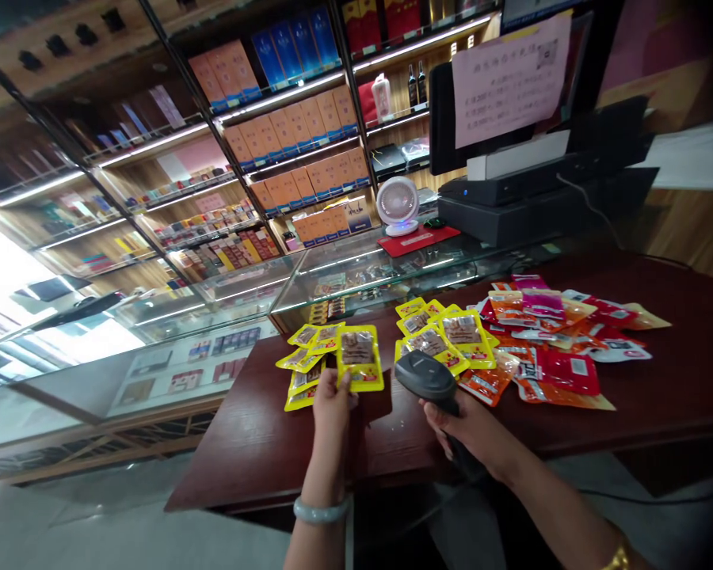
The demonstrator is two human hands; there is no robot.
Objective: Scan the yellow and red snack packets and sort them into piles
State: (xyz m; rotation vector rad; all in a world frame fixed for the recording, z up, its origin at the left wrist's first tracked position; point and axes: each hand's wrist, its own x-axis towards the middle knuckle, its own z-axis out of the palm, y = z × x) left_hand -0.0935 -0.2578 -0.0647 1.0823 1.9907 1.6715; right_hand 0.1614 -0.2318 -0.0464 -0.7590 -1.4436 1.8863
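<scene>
The barcode scanner [425, 376] overlapped the right yellow pile [428, 339] in view; fingers of the right hand [467, 427] wrapped its handle, partly hiding it. Fingers of the left hand [331, 402] were clamped on the lower edge of a yellow snack packet [360, 348], beside the left yellow pile [303, 360], brown food showing through its window. The desk [243, 451] lay bare toward its left front corner.

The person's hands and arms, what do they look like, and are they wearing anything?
Both are bare, without gloves, and no sleeves show. Behind the left hand sits a smooth, round, pale bangle. Behind the right hand is something shiny and gold-coloured, partly cut off.
</scene>
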